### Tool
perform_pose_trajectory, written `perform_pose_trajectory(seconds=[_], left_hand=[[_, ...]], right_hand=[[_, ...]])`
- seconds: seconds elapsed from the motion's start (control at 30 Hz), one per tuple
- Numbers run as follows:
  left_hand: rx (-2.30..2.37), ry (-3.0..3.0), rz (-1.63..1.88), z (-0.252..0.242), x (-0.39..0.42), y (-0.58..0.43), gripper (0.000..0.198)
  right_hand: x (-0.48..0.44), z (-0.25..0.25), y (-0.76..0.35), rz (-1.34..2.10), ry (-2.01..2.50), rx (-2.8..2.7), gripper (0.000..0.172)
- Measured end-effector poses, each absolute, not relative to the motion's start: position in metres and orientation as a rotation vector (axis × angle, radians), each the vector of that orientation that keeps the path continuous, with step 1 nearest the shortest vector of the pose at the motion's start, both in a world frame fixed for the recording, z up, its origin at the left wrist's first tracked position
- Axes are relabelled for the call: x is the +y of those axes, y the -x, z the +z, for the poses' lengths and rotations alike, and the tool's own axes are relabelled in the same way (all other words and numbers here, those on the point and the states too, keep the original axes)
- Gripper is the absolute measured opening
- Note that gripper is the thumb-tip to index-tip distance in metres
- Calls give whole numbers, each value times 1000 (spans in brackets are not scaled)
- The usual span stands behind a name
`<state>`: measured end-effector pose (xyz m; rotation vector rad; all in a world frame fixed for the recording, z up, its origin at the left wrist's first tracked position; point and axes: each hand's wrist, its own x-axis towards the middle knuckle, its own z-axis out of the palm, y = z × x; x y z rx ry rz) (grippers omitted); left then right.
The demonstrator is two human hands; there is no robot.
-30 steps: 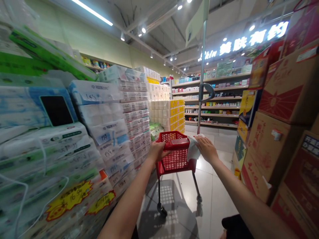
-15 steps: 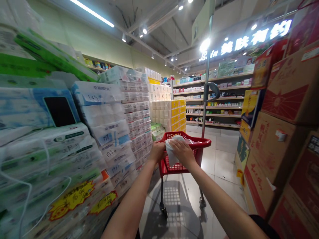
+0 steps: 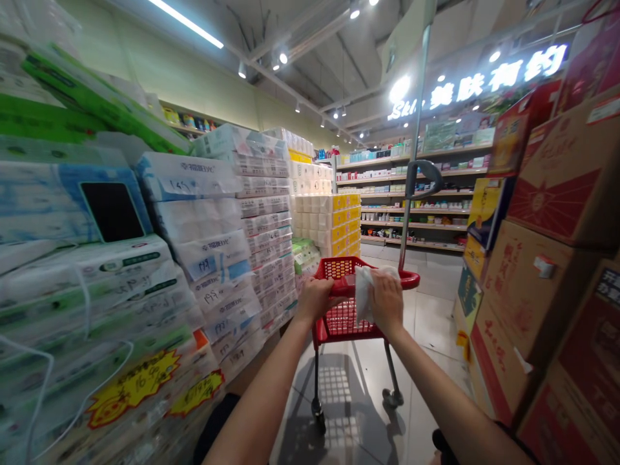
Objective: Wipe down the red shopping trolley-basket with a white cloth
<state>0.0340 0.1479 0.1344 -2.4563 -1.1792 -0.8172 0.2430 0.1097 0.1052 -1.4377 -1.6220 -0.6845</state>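
A red shopping cart (image 3: 346, 329) with a mesh plastic basket and grey metal legs stands right in front of me. My left hand (image 3: 316, 298) is wrapped round the left end of its red handle (image 3: 345, 285). Toward the handle's right side, my right hand (image 3: 387, 300) presses a white cloth (image 3: 364, 297) over the bar, its fingers closed on it. Part of the cloth hangs down below the handle. A tall metal pole (image 3: 407, 219) with a dark grey hook-shaped grip rises from the cart's right side.
Stacked tissue packs (image 3: 208, 245) line the left side, with a phone (image 3: 112, 210) and a white cable (image 3: 87, 297) on the nearer packs. Cardboard boxes (image 3: 537, 284) are piled on the right. Shelves of small goods (image 3: 436, 194) stand at the back, beyond the tiled floor (image 3: 433, 316).
My right hand has slid the cloth rightward along the handle, away from my left hand. The cart and its pole have shifted slightly to the right. My left hand still grips the handle.
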Motion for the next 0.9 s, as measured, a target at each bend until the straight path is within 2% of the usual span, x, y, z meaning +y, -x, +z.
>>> perform_pose_trajectory(seconds=[0.1, 0.17, 0.3, 0.63, 0.77, 0.9], left_hand=[[-1265, 2442, -756, 133, 146, -44, 16], [-1293, 2439, -727, 134, 146, -45, 17], [-1224, 2465, -730, 135, 147, -36, 16], [-1192, 2448, -769, 136, 140, -36, 47], [-1214, 2428, -777, 136, 137, -37, 50], [-1195, 2444, -802, 136, 137, -39, 47]], right_hand=[[111, 105, -190, -647, 1314, -1811, 43], [112, 107, -175, -618, 1252, -1847, 43], [114, 119, -201, -621, 1158, -2001, 41], [132, 149, -297, -427, 1765, -1968, 44], [124, 142, -301, -457, 1798, -1910, 47], [106, 118, -280, -666, 1598, -1761, 43]])
